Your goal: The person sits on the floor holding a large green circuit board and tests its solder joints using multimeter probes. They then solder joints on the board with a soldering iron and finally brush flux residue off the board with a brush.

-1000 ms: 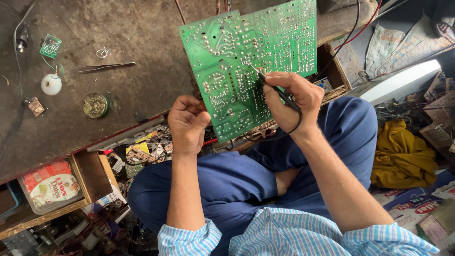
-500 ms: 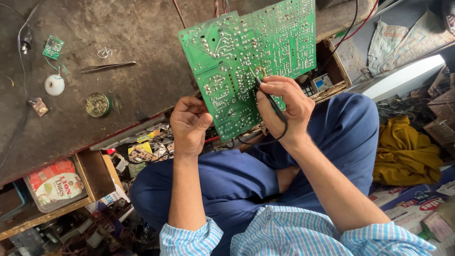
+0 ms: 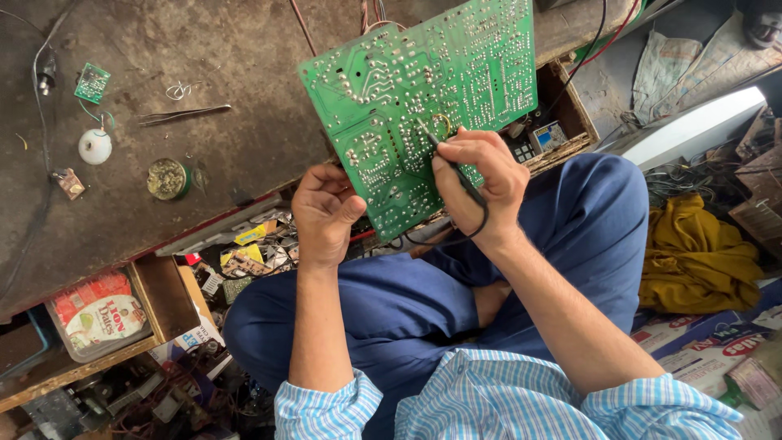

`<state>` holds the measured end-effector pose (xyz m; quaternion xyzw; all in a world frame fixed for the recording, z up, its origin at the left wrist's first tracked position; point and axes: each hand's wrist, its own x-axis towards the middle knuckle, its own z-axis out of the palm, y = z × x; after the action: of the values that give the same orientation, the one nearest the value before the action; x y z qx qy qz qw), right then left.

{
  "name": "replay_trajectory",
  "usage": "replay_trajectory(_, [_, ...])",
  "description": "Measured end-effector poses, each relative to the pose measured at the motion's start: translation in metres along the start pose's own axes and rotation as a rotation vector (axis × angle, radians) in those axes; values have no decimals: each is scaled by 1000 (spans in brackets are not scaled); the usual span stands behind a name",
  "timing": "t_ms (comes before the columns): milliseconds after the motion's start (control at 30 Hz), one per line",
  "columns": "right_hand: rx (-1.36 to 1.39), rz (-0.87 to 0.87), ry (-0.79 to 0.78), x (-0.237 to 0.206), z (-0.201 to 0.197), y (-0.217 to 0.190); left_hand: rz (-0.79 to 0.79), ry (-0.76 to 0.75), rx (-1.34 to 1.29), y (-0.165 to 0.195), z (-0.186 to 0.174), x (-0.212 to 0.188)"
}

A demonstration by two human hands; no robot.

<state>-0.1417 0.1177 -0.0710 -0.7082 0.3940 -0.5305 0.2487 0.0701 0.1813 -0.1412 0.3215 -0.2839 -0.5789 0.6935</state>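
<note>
**Probe tip on the solder side of a green circuit board**

The green circuit board (image 3: 432,98) is held tilted, solder side up, its lower edge over the person's lap and its upper part over the edge of the bench (image 3: 204,57). The left hand (image 3: 324,213) grips the board's lower left edge, fingers curled round it and thumb on the near side. The right hand (image 3: 481,181) is closed round a thin black probe (image 3: 446,159), held like a pen; its tip touches the board's solder joints just above the fingertips, near a small ring of yellowish wire. A black lead (image 3: 471,232) loops down from the probe under the right wrist.

Left of the left hand, on the bench, lie a round tin of flux or paste (image 3: 168,178), a white bulb-shaped piece (image 3: 95,147), a pair of tweezers (image 3: 183,115) and a small green board (image 3: 92,83), all well apart from the hands. Below the left hand an open drawer (image 3: 244,248) holds mixed small parts. Beyond the right hand, red and black wires (image 3: 603,33) run off behind the board, and a yellow cloth (image 3: 696,253) lies on the floor past the right knee.
</note>
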Motion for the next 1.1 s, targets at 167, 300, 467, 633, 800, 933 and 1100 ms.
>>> replay_trajectory(167, [51,106,64,-1,1,0,13,4,-9,-1,0,-1])
replay_trajectory(300, [14,11,11,-2,2,0,11,18,-14,-2,0,-1])
replay_trajectory(467, [48,113,61,-2,4,2,18,12,-2,-4,-1,0])
replay_trajectory(633, [12,78,50,-3,4,4,18,13,-18,-5,-2,1])
replay_trajectory(800, [60,54,25,-3,5,6,16,19,-14,-6,-2,1])
replay_trajectory(933, [138,157,85,-3,6,6,21,8,-20,-6,-2,1])
replay_trajectory(1100, [36,38,12,-2,4,5,29,10,-27,-7,-2,1])
